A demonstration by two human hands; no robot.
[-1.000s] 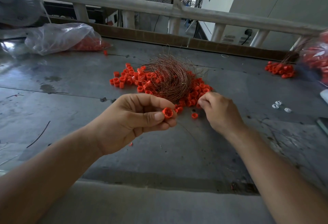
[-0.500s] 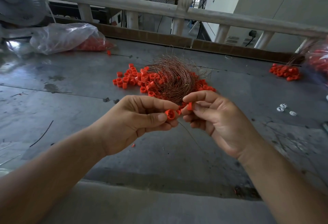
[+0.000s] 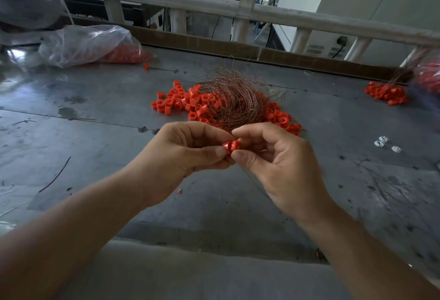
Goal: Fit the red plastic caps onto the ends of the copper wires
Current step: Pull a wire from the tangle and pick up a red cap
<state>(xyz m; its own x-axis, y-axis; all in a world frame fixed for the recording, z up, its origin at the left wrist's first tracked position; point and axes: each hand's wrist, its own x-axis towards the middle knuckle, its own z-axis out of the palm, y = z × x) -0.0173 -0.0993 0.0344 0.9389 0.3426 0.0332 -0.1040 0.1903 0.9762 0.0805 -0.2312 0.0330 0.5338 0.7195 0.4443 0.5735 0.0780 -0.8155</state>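
Grey metal bench (image 3: 100, 180), workshop railing behind. Left hand (image 3: 183, 159) and right hand (image 3: 273, 159) pinched tight on red caps (image 3: 230, 146) at centre. Copper wire (image 3: 257, 186) trailing below: thin, springy, kinks easily. Caps light, rigid, slippery; best gripped at rim.

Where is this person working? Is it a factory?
Probably a small workshop or factory. On a scuffed grey metal worktable lie a big heap of loose red caps and a tangle of copper wire. A clear bag of more caps lies nearby, and machinery stands beyond the railing.
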